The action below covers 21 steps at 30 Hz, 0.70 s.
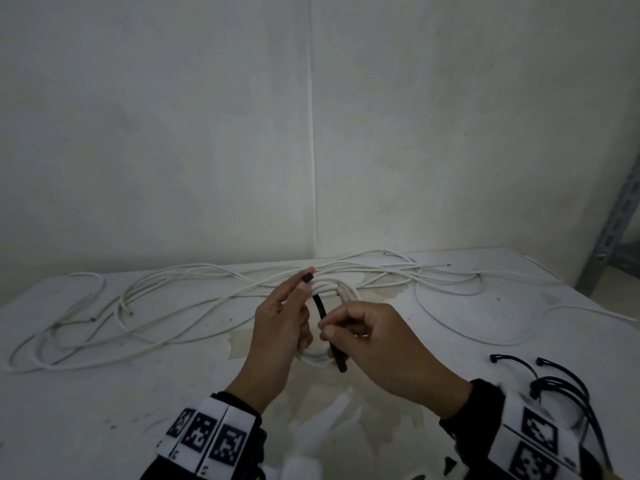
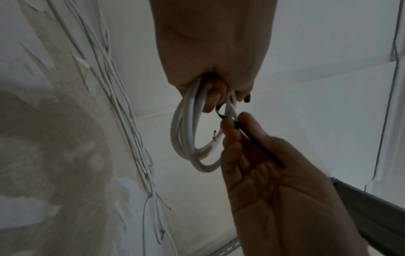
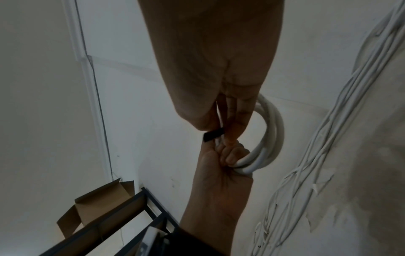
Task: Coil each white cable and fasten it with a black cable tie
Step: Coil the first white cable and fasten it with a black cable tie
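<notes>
Left hand (image 1: 277, 327) curled round the coiled white cable (image 2: 186, 138), pinching the black cable tie (image 1: 320, 308) head; right hand (image 1: 374, 337) pinching its tail. Risk: loops springing loose if grip slackens, or tail missing the head.

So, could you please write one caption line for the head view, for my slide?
Left hand holds a coiled white cable while right hand pinches a black cable tie around it.

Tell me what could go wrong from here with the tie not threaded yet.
1. The left hand holds both the coiled cable and the tie head; a looser grip could let the loops spring apart.
2. The right hand pinches the black cable tie partway along its strap, so the free tail may miss the head.
3. The coil hangs above loose cables and could snag one.
</notes>
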### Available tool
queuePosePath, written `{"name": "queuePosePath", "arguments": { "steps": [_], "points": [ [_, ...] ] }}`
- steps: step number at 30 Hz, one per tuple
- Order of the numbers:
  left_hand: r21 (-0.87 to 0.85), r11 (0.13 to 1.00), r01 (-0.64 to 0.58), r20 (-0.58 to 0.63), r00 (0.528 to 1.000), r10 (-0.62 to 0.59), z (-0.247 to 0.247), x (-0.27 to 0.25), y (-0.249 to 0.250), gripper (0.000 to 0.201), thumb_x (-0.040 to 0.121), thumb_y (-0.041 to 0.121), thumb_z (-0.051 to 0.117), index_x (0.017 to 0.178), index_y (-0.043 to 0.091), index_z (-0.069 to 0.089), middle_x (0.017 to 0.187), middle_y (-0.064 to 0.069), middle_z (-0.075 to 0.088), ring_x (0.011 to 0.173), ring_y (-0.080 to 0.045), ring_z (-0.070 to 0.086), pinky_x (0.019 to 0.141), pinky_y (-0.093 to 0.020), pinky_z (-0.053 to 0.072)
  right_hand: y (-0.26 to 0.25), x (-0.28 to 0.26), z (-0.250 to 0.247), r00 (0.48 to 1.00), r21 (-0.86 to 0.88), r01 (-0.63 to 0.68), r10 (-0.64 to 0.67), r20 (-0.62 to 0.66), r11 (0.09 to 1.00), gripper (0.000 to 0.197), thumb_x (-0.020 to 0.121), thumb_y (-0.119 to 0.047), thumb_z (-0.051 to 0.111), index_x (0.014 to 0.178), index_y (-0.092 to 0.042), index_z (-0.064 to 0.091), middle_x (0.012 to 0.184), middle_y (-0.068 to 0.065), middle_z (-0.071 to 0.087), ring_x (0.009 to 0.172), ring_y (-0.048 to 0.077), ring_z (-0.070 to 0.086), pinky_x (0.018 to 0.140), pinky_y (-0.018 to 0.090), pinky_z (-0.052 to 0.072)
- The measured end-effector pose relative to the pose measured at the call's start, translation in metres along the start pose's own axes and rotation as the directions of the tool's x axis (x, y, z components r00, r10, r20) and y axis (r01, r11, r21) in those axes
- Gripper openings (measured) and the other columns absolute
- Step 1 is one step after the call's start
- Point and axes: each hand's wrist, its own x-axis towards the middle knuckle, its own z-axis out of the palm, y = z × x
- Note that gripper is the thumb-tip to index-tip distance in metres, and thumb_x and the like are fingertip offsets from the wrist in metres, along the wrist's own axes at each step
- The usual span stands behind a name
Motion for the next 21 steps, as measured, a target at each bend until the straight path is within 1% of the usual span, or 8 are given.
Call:
{"name": "queuePosePath", "arguments": {
  "steps": [2, 4, 6, 8, 11, 15, 19, 21],
  "points": [
    [-0.010, 1.000, -0.012, -0.001, 1.000, 0.012, -0.005, 0.002, 0.002, 0.021, 0.093, 0.020, 0.049, 0.107, 0.022, 0.065, 0.048, 0.007, 0.022, 0.041, -0.008, 0.020, 0.039, -0.018, 0.023, 0.002, -0.001, 0.001, 0.998, -0.024, 0.061, -0.060, 0.035, 0.998, 0.036, 0.086, 0.002, 0.052, 0.080, -0.031, 0.067, 0.073, -0.013, 0.067, 0.076, 0.008, 0.067, 0.072, 0.022, 0.054],
    [-0.010, 1.000, -0.029, 0.015, 0.999, 0.029, -0.009, 0.002, 0.004, 0.021, 0.092, 0.024, 0.049, 0.107, 0.024, 0.064, 0.048, 0.007, 0.022, 0.041, -0.006, 0.021, 0.039, -0.017, 0.024, 0.000, -0.002, 0.001, 0.988, -0.039, 0.146, -0.144, 0.058, 0.989, 0.036, 0.083, 0.000, 0.054, 0.088, -0.033, 0.067, 0.079, -0.023, 0.067, 0.084, 0.007, 0.067, 0.078, 0.024, 0.054],
    [0.001, 0.999, -0.053, 0.043, 0.998, 0.053, -0.011, 0.001, 0.005, 0.024, 0.088, 0.033, 0.049, 0.107, 0.026, 0.063, 0.050, 0.006, 0.023, 0.042, -0.006, 0.024, 0.040, -0.016, 0.027, -0.001, -0.001, 0.001, 0.972, -0.056, 0.227, -0.223, 0.069, 0.972, 0.030, 0.084, -0.002, 0.059, 0.095, -0.029, 0.067, 0.079, -0.026, 0.066, 0.084, 0.000, 0.065, 0.077, 0.017, 0.052],
    [0.005, 0.998, -0.060, 0.057, 0.997, 0.060, -0.012, 0.000, 0.006, 0.034, 0.081, 0.042, 0.047, 0.106, 0.026, 0.062, 0.052, 0.004, 0.025, 0.044, -0.007, 0.026, 0.041, -0.016, 0.029, -0.003, 0.002, 0.001, 0.963, -0.051, 0.269, -0.268, 0.017, 0.962, 0.021, 0.084, -0.007, 0.061, 0.098, -0.021, 0.069, 0.074, -0.024, 0.065, 0.077, -0.003, 0.064, 0.072, 0.010, 0.047],
    [-0.029, 0.999, -0.040, 0.052, 0.998, 0.042, -0.011, -0.002, 0.007, 0.038, 0.077, 0.045, 0.047, 0.104, 0.023, 0.063, 0.049, 0.007, 0.023, 0.040, -0.005, 0.022, 0.039, -0.016, 0.025, -0.005, 0.006, 0.004, 0.951, -0.054, 0.295, -0.299, -0.076, 0.954, 0.015, 0.082, -0.024, 0.062, 0.089, -0.016, 0.074, 0.070, -0.011, 0.060, 0.065, 0.005, 0.058, 0.061, 0.015, 0.045],
    [-0.034, 0.999, -0.040, 0.058, 0.997, 0.042, -0.007, -0.006, 0.009, 0.038, 0.076, 0.044, 0.049, 0.101, 0.020, 0.066, 0.050, 0.006, 0.021, 0.040, -0.005, 0.020, 0.038, -0.016, 0.024, -0.007, 0.010, 0.008, 0.972, -0.029, 0.203, -0.205, -0.114, 0.979, 0.015, 0.084, -0.017, 0.065, 0.071, -0.023, 0.067, 0.071, -0.004, 0.052, 0.059, 0.007, 0.054, 0.057, 0.020, 0.046],
    [-0.032, 0.999, -0.035, 0.073, 0.997, 0.037, -0.005, -0.008, 0.009, 0.037, 0.077, 0.042, 0.050, 0.102, 0.021, 0.066, 0.048, 0.008, 0.020, 0.040, -0.005, 0.018, 0.038, -0.016, 0.023, -0.008, 0.012, 0.005, 0.983, 0.018, 0.096, -0.092, -0.156, 0.995, 0.019, 0.085, -0.015, 0.063, 0.070, -0.003, 0.065, 0.067, 0.001, 0.053, 0.046, 0.003, 0.054, 0.049, 0.015, 0.044],
    [-0.029, 0.999, -0.029, 0.082, 0.996, 0.031, -0.005, -0.009, 0.010, 0.037, 0.075, 0.040, 0.052, 0.102, 0.020, 0.065, 0.046, 0.009, 0.021, 0.040, -0.005, 0.018, 0.038, -0.016, 0.023, -0.009, 0.012, 0.003, 0.983, 0.019, 0.070, -0.066, -0.170, 0.997, 0.020, 0.086, -0.017, 0.062, 0.070, -0.005, 0.065, 0.061, -0.001, 0.054, 0.044, 0.001, 0.053, 0.048, 0.014, 0.043]
  ]
}}
